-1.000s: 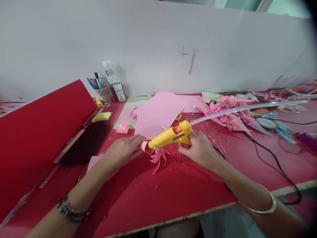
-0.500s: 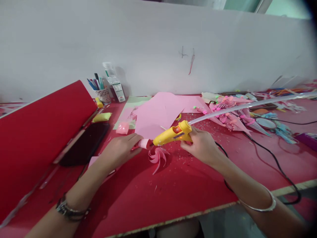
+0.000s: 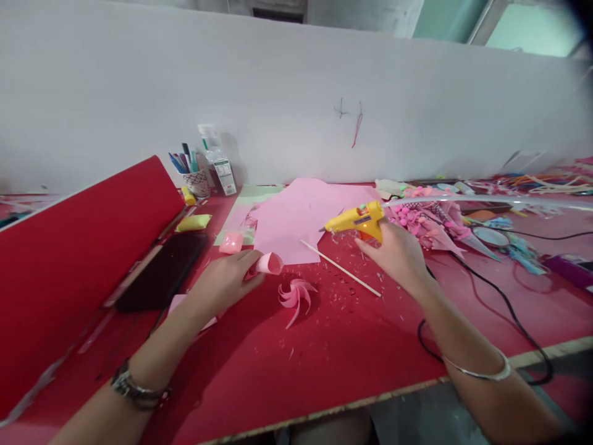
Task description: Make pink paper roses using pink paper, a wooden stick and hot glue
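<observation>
My left hand [image 3: 234, 276] is closed around a small rolled pink paper tube [image 3: 270, 264], its open end facing right. In my right hand [image 3: 398, 247] is a yellow glue gun [image 3: 354, 219], its nozzle pointing left and a long clear glue stick [image 3: 463, 201] reaching out of its back. The nozzle is apart from the tube. A curled pink paper flower [image 3: 296, 298] lies on the red table just below the tube. Between my hands rests a thin wooden stick [image 3: 343, 269], partly on pink paper sheets [image 3: 296, 210].
At left stand a red board [image 3: 88, 247], a dark phone [image 3: 162, 272] and a pen cup [image 3: 196, 183] beside a bottle [image 3: 222, 167]. Pink paper cones [image 3: 430, 228] with pom-poms are piled at right. A black cord [image 3: 500, 296] curves over the table's right side.
My right hand has drawn the glue gun away from the paper tube, up and to the right. The wooden stick now shows fully. My left hand keeps the tube nearly in place.
</observation>
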`<state>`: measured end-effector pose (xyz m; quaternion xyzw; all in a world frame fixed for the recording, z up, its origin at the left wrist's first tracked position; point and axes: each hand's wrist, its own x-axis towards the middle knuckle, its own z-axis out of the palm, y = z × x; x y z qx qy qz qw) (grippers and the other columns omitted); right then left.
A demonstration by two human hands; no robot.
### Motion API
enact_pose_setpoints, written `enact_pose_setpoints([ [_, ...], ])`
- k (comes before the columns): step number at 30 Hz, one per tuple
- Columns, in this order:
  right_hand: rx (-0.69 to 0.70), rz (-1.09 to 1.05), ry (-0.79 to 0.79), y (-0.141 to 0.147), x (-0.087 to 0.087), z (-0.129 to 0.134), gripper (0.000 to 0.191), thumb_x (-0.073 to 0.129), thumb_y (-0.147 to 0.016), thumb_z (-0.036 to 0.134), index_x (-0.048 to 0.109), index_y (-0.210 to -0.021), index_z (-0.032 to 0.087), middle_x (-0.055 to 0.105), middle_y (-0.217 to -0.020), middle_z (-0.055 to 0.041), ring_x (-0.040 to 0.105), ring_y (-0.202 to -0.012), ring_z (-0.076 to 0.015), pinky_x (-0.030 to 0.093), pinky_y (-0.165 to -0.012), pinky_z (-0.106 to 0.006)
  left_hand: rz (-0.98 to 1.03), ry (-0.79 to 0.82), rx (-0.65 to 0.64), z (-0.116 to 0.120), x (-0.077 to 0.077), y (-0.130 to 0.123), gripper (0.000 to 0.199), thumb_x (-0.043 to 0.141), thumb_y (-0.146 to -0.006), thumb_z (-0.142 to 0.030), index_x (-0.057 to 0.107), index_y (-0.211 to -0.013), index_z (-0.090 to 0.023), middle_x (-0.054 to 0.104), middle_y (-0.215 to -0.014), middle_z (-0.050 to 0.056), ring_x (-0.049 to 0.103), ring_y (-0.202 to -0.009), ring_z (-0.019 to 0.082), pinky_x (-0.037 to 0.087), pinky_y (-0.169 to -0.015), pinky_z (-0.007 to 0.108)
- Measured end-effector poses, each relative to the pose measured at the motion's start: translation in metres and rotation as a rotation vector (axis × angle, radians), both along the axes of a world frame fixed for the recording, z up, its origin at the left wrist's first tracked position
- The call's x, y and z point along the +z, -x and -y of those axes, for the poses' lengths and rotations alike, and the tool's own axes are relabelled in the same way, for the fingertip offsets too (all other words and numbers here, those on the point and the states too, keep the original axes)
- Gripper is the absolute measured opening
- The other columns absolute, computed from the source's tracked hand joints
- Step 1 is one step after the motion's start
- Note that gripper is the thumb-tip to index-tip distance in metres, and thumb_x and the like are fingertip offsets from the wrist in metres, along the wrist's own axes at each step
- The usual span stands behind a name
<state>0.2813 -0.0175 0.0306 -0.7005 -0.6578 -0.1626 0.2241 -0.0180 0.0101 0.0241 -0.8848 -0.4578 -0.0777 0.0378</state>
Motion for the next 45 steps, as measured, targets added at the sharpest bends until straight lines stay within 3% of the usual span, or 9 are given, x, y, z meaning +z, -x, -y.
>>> enact_pose_setpoints([
  [6,-0.038,0.003,0.133,-0.022,-0.006,-0.009,0.036,0.048,-0.075,0.040,0.050,-0.100,0.014,0.064,-0.078,-0.0086,0.060,-0.071,-0.0241,0.035,-0.050,-0.027,0.061,0.048,-0.007,0.000,0.000,-0.002,0.013,0.039,-0.078,-0.030,0.043,-0.072,-0.019,0.056,-0.071,0.002,0.052,-0.060,0.015,0.032,-0.053,0.023],
  [10,0.027,-0.013,0.325,-0.029,-0.012,-0.013,0.029,0.046,-0.078,0.032,0.052,-0.100,0.014,0.063,-0.087,-0.0101,0.059,-0.079,-0.0226,0.038,-0.057,-0.026,0.091,0.070,0.012,0.000,0.000,-0.002,0.013,0.039,-0.078,-0.030,0.042,-0.071,-0.019,0.056,-0.070,0.001,0.051,-0.060,0.014,0.032,-0.053,0.023],
  [15,-0.025,0.016,0.529,-0.037,-0.011,-0.014,0.029,0.049,-0.075,0.035,0.057,-0.091,0.013,0.061,-0.092,-0.0114,0.058,-0.083,-0.0230,0.040,-0.063,-0.028,0.109,0.085,0.037,-0.001,-0.003,-0.003,0.013,0.041,-0.077,-0.030,0.041,-0.070,-0.019,0.055,-0.068,0.001,0.049,-0.058,0.014,0.029,-0.051,0.023],
  [19,-0.092,0.054,0.597,-0.037,-0.006,-0.010,0.034,0.048,-0.073,0.041,0.057,-0.092,0.015,0.062,-0.090,-0.0110,0.058,-0.083,-0.0244,0.040,-0.062,-0.029,0.123,0.094,0.035,0.000,-0.002,-0.003,0.012,0.041,-0.076,-0.030,0.042,-0.072,-0.019,0.056,-0.069,0.001,0.049,-0.058,0.014,0.029,-0.050,0.022],
  [30,-0.215,0.198,0.583,-0.028,0.007,0.005,0.036,0.053,-0.069,0.041,0.058,-0.093,0.015,0.059,-0.095,-0.0129,0.056,-0.090,-0.0284,0.041,-0.066,-0.035,0.135,0.074,0.051,0.001,-0.005,-0.006,0.013,0.041,-0.077,-0.030,0.045,-0.075,-0.018,0.056,-0.069,0.002,0.051,-0.058,0.015,0.029,-0.050,0.023],
  [36,-0.280,0.189,0.725,-0.013,0.026,0.025,0.028,0.052,-0.072,0.034,0.061,-0.087,0.012,0.063,-0.088,-0.0141,0.060,-0.083,-0.0294,0.042,-0.060,-0.034,0.172,0.078,0.079,-0.002,-0.006,-0.004,0.014,0.039,-0.078,-0.031,0.043,-0.073,-0.019,0.056,-0.068,0.001,0.050,-0.057,0.015,0.029,-0.049,0.022],
  [39,-0.134,0.212,0.749,-0.003,0.031,0.043,0.025,0.054,-0.072,0.029,0.061,-0.090,0.013,0.063,-0.089,-0.0141,0.060,-0.084,-0.0290,0.043,-0.065,-0.035,0.190,0.067,0.080,-0.002,-0.007,-0.004,0.015,0.039,-0.078,-0.032,0.043,-0.072,-0.019,0.055,-0.068,0.001,0.050,-0.057,0.014,0.028,-0.049,0.022],
  [45,0.505,0.049,0.685,0.036,0.038,0.062,0.040,0.050,-0.076,0.039,0.050,-0.112,0.022,0.057,-0.109,-0.0087,0.054,-0.097,-0.0247,0.041,-0.080,-0.036,0.187,0.062,0.112,-0.002,-0.009,-0.005,0.016,0.039,-0.078,-0.033,0.042,-0.072,-0.019,0.054,-0.065,0.001,0.049,-0.055,0.014,0.025,-0.048,0.022],
])
